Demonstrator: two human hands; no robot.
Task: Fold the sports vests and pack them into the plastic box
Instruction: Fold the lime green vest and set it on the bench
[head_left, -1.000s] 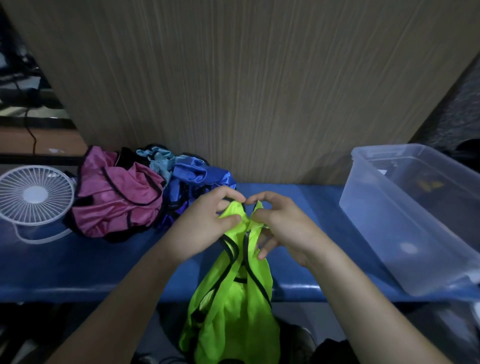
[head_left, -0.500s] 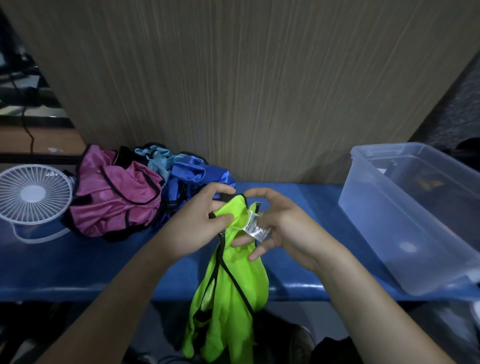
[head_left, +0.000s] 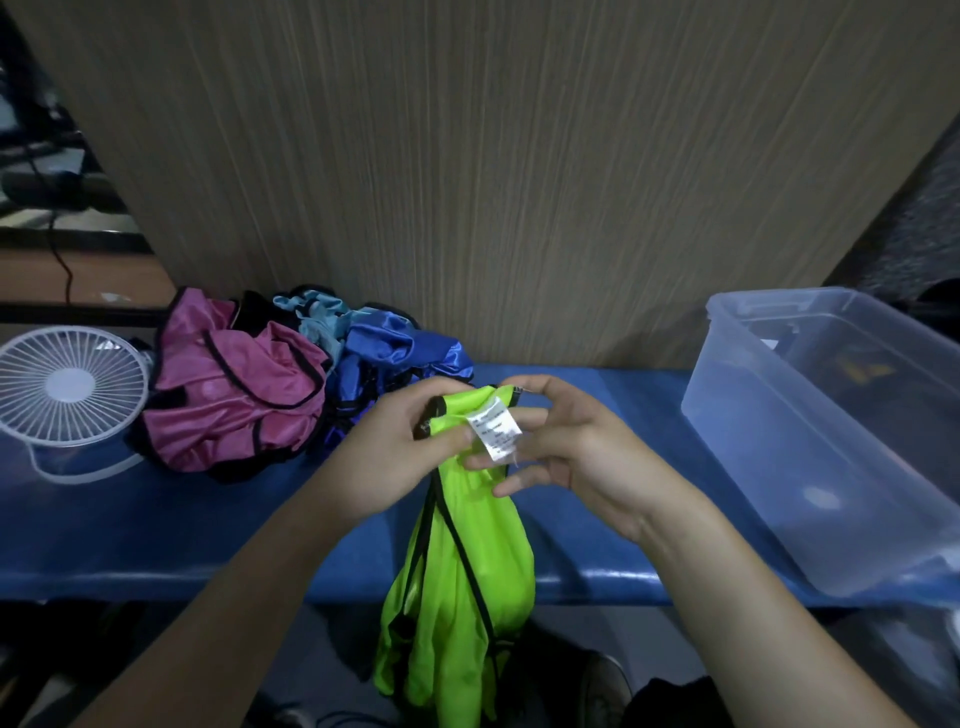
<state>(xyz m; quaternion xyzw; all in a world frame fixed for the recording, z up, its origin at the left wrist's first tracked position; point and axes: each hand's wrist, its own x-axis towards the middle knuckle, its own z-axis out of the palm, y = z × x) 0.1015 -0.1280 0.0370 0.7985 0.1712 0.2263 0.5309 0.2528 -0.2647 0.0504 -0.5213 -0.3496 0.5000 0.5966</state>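
A neon green sports vest (head_left: 462, 582) with black trim hangs over the front edge of the blue table (head_left: 156, 525). My left hand (head_left: 395, 457) grips its top edge from the left. My right hand (head_left: 571, 452) pinches the same top edge from the right, thumb and forefinger at the far corner, beside a white care label (head_left: 496, 427) that faces me. A heap of other vests lies at the back left: a pink one (head_left: 234, 395), a blue one (head_left: 400, 353) and a light blue one (head_left: 317, 312). The clear plastic box (head_left: 779, 447) stands at the right.
A small white fan (head_left: 67, 387) stands at the table's left end, close to the pink vest. A wood-grain panel (head_left: 467, 182) rises right behind the table. Below the table edge are dark floor and a shoe (head_left: 602, 686).
The vest's top has been turned and spread between my hands, so the white care label now faces me. The hanging part has swung slightly to the right.
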